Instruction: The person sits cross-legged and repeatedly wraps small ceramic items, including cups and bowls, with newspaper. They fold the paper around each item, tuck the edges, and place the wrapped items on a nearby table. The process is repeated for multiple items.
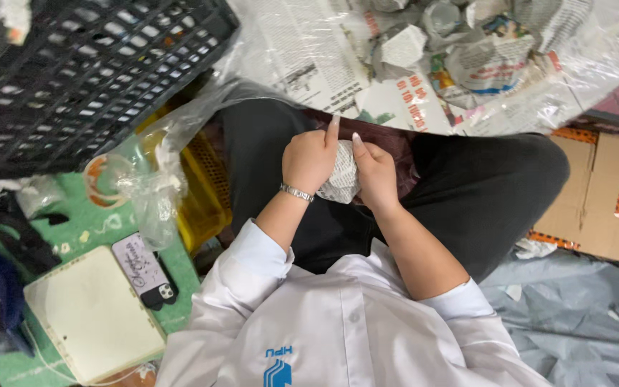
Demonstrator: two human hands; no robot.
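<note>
Over my lap, both hands close around a small bundle wrapped in newspaper (341, 178). My left hand (309, 158) grips its left side with the index finger pointing up, and a silver bracelet (296, 192) sits on that wrist. My right hand (375, 172) presses the bundle from the right, thumb raised. What the paper wraps is hidden. I wear a white shirt and dark trousers (481, 193).
A black plastic crate (87, 72) stands at upper left. Crumpled newspaper on a clear plastic sheet (467, 57) lies ahead. A yellow basket (198, 193), a phone (145, 271) and a cream flat case (91, 312) sit at left. Cardboard (603, 201) lies at right.
</note>
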